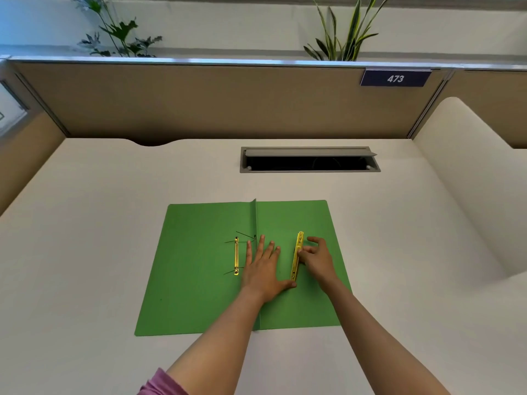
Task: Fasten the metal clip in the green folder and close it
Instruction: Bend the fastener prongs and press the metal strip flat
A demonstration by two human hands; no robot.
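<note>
At the near edge of the frame, two bare forearms reach forward over the pale bench [85, 252], a pink sleeve [159, 384] showing at the left elbow. One green folder [199, 280] lies open and flat on the bench, its centre fold running away from the viewer with a narrow flap standing up along it. The left hand [263, 266] lies flat across the fold, fingers spread and holding nothing, its thumb stretched toward the near end of a loose metal strip [296, 256]. That gold strip is one of two metal pieces: it rests on the right leaf, tilted up on edge, and the right hand [316, 258] pinches it at mid-length with thumb and fingers, the index finger lifted. The other gold bar [236, 256] lies fixed on the left leaf, thin prongs sticking out sideways near both its ends. Farther back, a grey cable hatch [309, 159] stands open in the bench. Behind it rises a brown partition [199, 104] carrying a dark plate reading 473 [395, 78], with two plants [119, 32] above.
</note>
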